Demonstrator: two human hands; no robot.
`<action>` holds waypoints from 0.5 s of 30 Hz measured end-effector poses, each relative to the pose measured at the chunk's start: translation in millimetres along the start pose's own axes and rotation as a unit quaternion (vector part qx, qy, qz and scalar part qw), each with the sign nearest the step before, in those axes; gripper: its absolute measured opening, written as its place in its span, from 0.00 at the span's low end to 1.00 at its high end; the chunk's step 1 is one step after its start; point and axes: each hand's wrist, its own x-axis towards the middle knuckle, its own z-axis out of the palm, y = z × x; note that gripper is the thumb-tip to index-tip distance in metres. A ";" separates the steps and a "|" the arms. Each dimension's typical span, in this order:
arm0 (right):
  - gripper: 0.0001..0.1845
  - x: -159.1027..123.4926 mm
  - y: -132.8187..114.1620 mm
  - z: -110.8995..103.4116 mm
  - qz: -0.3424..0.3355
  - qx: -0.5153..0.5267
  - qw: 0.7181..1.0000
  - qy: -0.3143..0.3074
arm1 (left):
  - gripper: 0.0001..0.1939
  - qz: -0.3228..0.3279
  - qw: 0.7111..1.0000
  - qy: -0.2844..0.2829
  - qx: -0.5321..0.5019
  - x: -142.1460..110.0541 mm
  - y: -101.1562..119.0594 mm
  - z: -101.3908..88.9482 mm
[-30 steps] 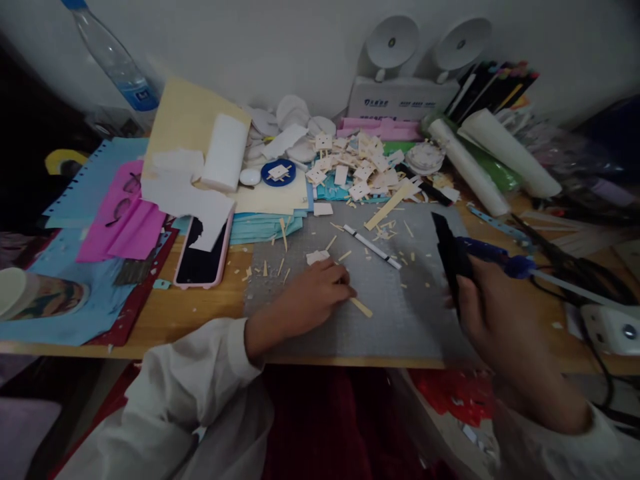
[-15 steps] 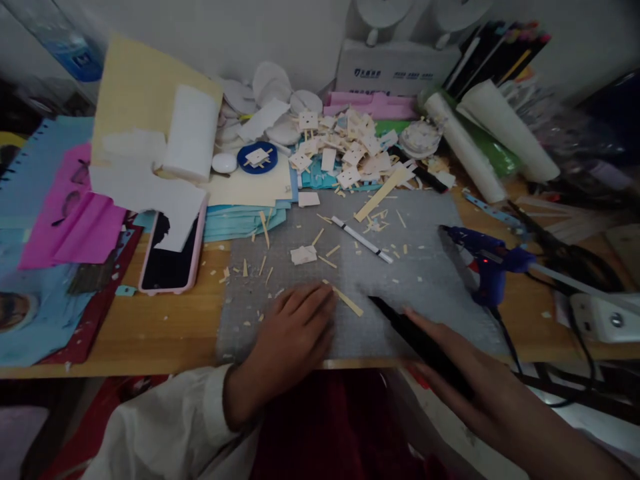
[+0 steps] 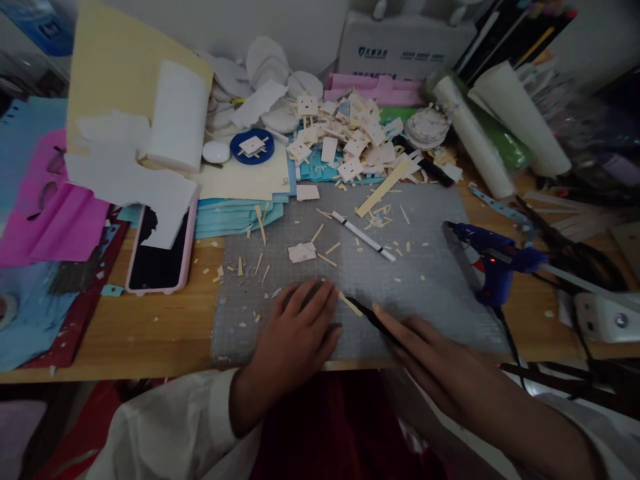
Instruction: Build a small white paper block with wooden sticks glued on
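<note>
My left hand (image 3: 299, 327) lies on the grey cutting mat (image 3: 425, 267), fingers stretched out and thumb apart. Its fingertips rest beside or on the upper end of a thin pale-yellow strip (image 3: 351, 305); the exact contact is hidden. Wrapped in my right hand (image 3: 440, 363) is a black utility knife (image 3: 377, 322), its dark tip at the strip's right side. Above my left hand lie a small white card piece (image 3: 302, 251) and several thin pale slivers. A white pen (image 3: 363, 236) with black bands lies slantwise farther up the mat.
A blue glue gun (image 3: 493, 257) with a lit red light stands at the right, its cord trailing down. A phone (image 3: 157, 260) lies at the left, partly under torn white paper (image 3: 135, 180). Behind the mat is a heap of small card figures (image 3: 355, 140), with rolls (image 3: 475, 137) beside it.
My right hand has brought the knife from beside the glue gun down and left to the strip. My left hand has moved down and flattened. The view has tilted downward.
</note>
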 end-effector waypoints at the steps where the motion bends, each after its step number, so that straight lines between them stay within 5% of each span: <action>1: 0.32 0.7 0.1 -0.1 0.002 -0.007 1.000 -0.005 | 0.24 0.000 1.000 -0.001 -0.002 0.3 -0.2 0.1; 15: 0.46 1.6 -7.0 1.8 -0.023 -0.143 0.989 0.018 | 0.24 -0.006 1.000 -0.004 -0.001 -0.4 1.4 -0.1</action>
